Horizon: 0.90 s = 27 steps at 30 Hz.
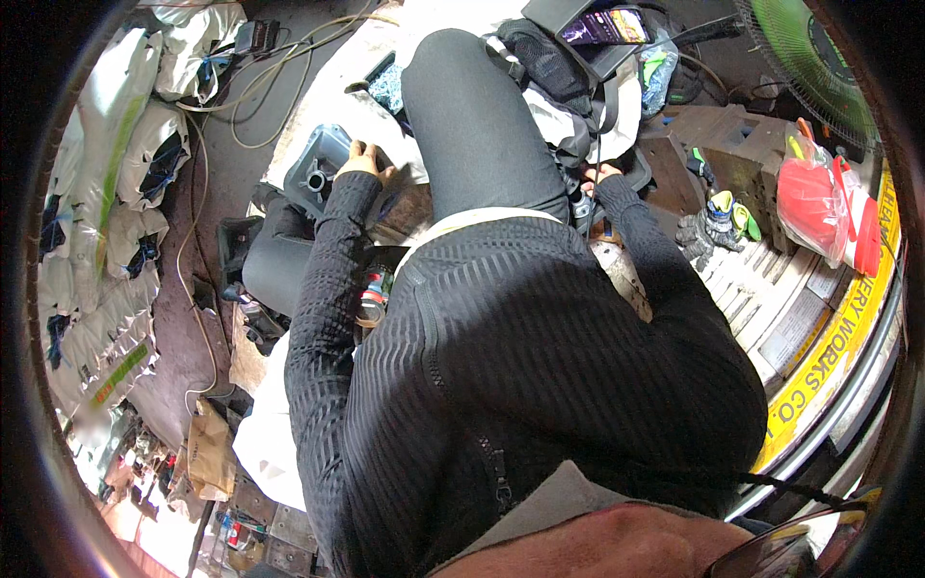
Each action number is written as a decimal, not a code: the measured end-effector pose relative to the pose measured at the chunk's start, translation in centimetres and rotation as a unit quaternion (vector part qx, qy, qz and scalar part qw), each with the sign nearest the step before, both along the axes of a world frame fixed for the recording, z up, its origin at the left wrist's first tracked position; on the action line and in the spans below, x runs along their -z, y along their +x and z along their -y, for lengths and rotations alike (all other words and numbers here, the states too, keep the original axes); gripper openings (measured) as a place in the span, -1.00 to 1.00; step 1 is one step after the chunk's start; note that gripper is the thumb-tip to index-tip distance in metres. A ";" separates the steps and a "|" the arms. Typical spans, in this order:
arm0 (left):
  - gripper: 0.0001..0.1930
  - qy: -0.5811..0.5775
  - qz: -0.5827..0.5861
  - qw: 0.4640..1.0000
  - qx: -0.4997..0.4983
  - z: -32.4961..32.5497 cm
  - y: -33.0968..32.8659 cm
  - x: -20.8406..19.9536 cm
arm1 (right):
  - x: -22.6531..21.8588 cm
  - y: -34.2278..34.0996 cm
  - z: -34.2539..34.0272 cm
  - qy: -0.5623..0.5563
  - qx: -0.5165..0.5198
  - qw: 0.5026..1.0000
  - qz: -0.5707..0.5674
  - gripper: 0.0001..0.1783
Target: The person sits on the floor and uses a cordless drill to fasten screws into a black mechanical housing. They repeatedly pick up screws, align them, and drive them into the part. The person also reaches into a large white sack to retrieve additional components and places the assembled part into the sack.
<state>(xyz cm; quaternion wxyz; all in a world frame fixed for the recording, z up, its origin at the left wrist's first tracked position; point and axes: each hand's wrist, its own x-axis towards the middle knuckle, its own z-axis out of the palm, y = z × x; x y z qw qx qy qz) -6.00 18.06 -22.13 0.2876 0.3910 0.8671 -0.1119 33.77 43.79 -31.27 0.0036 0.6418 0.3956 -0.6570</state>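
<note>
1. Right hand (602, 176), tight in beside the thigh (487, 125): fingers bent, little room there, and whether they grip anything can't be told.
2. Over on the left, the left hand (364, 166) has its fingers curled at the right edge of a blue-grey bin (306, 176); gripping or merely touching, no telling.
3. Right side now: gloves (715, 226) at the slatted surface's (761, 301) upper edge, a red bagged item (811, 204) near its yellow right rim (843, 339).
4. Farther left, floor (229, 164) opens beyond the bin, a pale cable (205, 188) crossing it.
5. Far upper right, a green fan (805, 58).
</note>
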 end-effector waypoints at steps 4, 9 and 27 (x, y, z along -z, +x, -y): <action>-0.38 0.125 0.023 0.992 -0.001 3.2 -1.4 -0.5 | 1.3 -0.2 -0.4 0.024 -0.011 1.000 0.017 -0.77; -0.43 0.184 0.027 0.978 -0.100 7.9 -2.2 -2.1 | 3.4 1.0 -2.1 0.022 -0.055 0.997 0.047 -0.76; -0.56 0.405 0.094 0.900 -0.128 8.3 -0.3 -0.7 | -27.7 -17.3 -1.6 0.544 -0.493 0.657 -0.170 -0.86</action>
